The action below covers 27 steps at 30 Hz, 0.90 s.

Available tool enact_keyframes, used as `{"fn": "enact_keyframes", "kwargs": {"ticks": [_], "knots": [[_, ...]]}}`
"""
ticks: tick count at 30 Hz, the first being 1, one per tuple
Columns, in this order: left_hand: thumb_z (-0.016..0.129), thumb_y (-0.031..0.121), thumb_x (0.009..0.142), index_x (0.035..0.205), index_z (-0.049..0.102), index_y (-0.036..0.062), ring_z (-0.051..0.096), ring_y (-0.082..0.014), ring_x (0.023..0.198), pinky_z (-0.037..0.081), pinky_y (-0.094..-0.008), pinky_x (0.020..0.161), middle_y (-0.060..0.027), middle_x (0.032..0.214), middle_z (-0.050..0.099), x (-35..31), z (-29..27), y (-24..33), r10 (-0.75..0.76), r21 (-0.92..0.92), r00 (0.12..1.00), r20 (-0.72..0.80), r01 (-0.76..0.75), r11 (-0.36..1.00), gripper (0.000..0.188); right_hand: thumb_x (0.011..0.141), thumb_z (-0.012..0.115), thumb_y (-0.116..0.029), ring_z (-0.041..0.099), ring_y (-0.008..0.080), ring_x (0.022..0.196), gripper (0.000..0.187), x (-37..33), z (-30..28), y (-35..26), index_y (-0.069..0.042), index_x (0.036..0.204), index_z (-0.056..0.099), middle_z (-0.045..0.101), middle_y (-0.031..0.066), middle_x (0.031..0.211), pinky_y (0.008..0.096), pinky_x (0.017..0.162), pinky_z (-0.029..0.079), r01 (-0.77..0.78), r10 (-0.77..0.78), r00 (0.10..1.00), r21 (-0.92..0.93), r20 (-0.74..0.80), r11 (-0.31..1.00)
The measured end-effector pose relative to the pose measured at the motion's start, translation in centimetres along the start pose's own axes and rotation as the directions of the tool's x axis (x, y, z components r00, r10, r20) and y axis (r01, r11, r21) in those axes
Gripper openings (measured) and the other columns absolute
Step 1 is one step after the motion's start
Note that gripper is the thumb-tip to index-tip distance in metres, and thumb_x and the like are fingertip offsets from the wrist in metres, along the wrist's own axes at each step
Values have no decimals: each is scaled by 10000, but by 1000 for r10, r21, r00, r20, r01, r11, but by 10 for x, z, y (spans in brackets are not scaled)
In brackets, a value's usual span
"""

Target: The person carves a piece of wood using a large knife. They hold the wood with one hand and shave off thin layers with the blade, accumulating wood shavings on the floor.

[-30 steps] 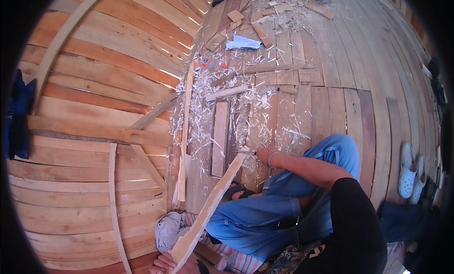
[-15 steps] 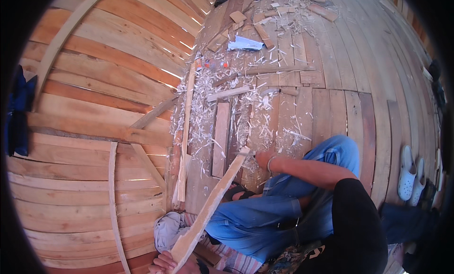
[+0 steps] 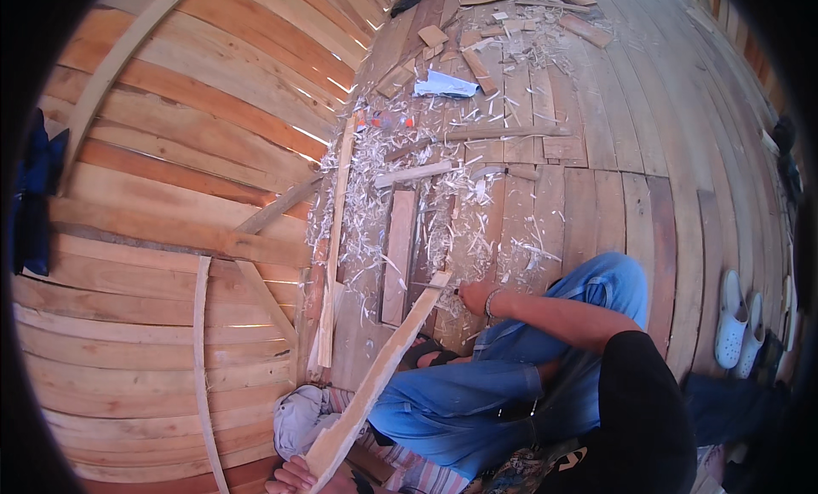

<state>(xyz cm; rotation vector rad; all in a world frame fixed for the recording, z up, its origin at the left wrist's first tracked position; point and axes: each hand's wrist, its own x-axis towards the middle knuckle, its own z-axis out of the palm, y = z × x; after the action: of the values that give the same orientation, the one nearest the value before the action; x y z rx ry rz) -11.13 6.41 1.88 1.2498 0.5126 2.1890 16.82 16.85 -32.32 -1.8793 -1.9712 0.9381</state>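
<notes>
A long, pale strip of wood (image 3: 375, 383) slants from the lower left up to the middle of the view, its upper end resting near the floor. My left hand (image 3: 294, 477) grips its lower end at the bottom edge, fingers wrapped round the side. My right hand (image 3: 475, 299) is closed round the handle of a knife, mostly hidden in the fist. The thin knife blade (image 3: 430, 284) lies across the strip just below its upper tip. My legs in blue jeans (image 3: 460, 392) are folded beside the strip.
Curled wood shavings (image 3: 400, 149) cover the plank floor ahead. Among them lie a reddish board (image 3: 397, 260), a tool with a wooden handle (image 3: 521, 173), a plastic bottle (image 3: 388, 120) and a blue-white sheet (image 3: 446, 85). A plank wall (image 3: 153, 306) stands left; pale clogs (image 3: 731, 328) sit right.
The knife blade has shifted slightly leftward over the strip's upper end, and my right hand sits a little lower in view. The left hand keeps its grip. The whole view has tilted slightly.
</notes>
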Motion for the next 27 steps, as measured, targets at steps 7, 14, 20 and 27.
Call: {"fn": "enact_keyframes", "kwargs": {"ticks": [7,14,20,27], "knots": [[501,218,756,706,444,115,393,-122,453,315,-250,472,-21,538,404,-2,8,0,-13,9,1000,0,13,1000,127,805,488,-84,650,367,824,233,-1,10,9,56,985,539,634,247,892,436,713,520,66,-65,998,-110,18,992],[510,202,749,688,416,115,373,-120,446,292,-249,464,-23,533,390,1,12,-3,-13,-8,1000,-4,13,1000,142,803,529,-133,656,329,782,223,7,16,19,26,955,563,652,179,870,419,677,532,-85,81,995,-58,-61,995],[505,203,752,685,412,118,366,-119,439,295,-254,462,-23,531,388,3,3,-2,-15,2,1000,2,15,1000,143,806,505,-113,653,342,796,227,-1,-5,-8,37,969,555,644,201,878,427,679,528,-107,108,994,-63,23,992],[497,204,747,663,423,111,356,-123,434,295,-262,458,-15,511,369,0,15,-5,-7,28,999,-32,8,1000,146,817,463,-84,655,347,795,233,13,11,29,47,997,530,644,214,863,435,703,517,1,-2,1000,-137,-9,991]]}}
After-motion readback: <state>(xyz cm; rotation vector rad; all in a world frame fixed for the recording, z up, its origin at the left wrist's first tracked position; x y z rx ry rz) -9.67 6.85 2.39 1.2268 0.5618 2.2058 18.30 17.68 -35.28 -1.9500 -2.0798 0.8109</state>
